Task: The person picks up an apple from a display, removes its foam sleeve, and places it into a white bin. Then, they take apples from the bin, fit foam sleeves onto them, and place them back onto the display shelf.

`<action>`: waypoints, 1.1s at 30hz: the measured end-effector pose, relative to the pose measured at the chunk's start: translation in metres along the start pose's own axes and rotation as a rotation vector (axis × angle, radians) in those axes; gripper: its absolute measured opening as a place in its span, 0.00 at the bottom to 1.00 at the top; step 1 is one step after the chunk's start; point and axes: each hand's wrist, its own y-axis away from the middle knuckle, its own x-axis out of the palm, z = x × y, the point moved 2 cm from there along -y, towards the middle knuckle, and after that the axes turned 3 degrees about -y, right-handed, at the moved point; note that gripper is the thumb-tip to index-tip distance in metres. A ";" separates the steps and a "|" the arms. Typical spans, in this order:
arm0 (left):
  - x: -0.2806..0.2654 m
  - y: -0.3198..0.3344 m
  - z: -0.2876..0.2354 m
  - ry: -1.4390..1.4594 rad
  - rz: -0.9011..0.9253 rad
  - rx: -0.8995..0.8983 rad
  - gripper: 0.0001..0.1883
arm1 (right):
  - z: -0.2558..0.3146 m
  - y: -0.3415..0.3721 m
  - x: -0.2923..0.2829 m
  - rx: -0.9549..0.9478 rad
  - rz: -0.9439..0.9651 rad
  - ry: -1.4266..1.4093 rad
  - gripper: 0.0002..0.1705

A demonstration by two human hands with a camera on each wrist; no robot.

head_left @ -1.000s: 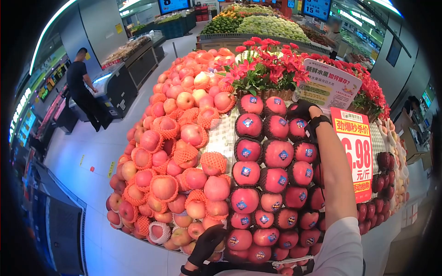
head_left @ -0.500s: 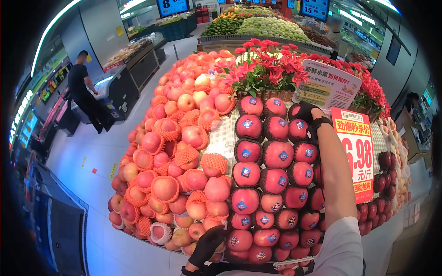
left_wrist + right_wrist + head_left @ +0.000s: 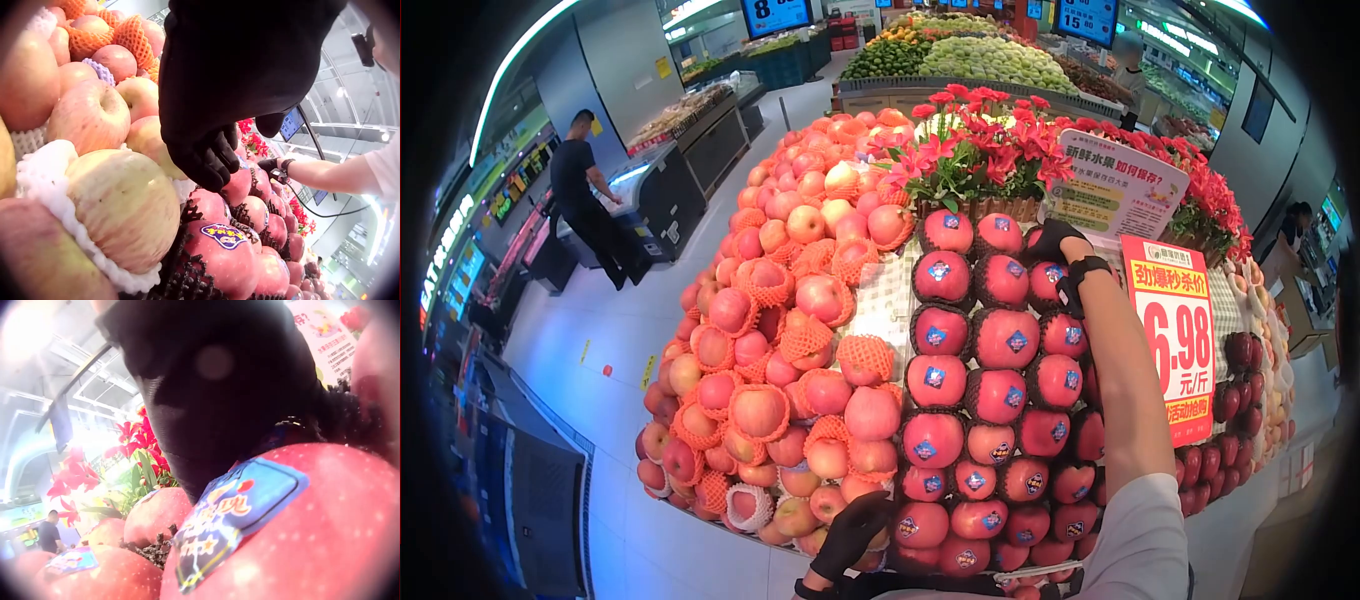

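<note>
1. Beside orange-netted apples [image 3: 757, 412], stickered apples [image 3: 1007, 336] sit in rows.
2. The right hand [image 3: 1056, 244] is at one row's far end (whether its fingers grip, I cannot tell).
3. Near the front, the left hand [image 3: 853, 532] hangs, fingers together, loosely bent.

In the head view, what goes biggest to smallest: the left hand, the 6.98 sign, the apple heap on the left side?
1. Apple heap
2. 6.98 sign
3. Left hand
</note>
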 end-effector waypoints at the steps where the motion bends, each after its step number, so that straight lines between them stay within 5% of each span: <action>1: 0.001 0.002 -0.002 0.014 -0.011 -0.017 0.15 | 0.000 0.003 0.001 0.001 0.037 0.005 0.58; 10: 0.004 0.000 -0.008 -0.010 -0.005 -0.021 0.15 | -0.011 0.018 -0.022 0.118 0.266 -0.314 0.53; 25: 0.007 0.001 -0.007 0.002 0.024 -0.061 0.19 | -0.034 -0.004 0.005 -0.151 -0.096 0.005 0.55; 33: 0.007 -0.001 -0.009 -0.010 0.029 -0.070 0.18 | -0.022 -0.002 0.002 -0.209 0.035 -0.100 0.57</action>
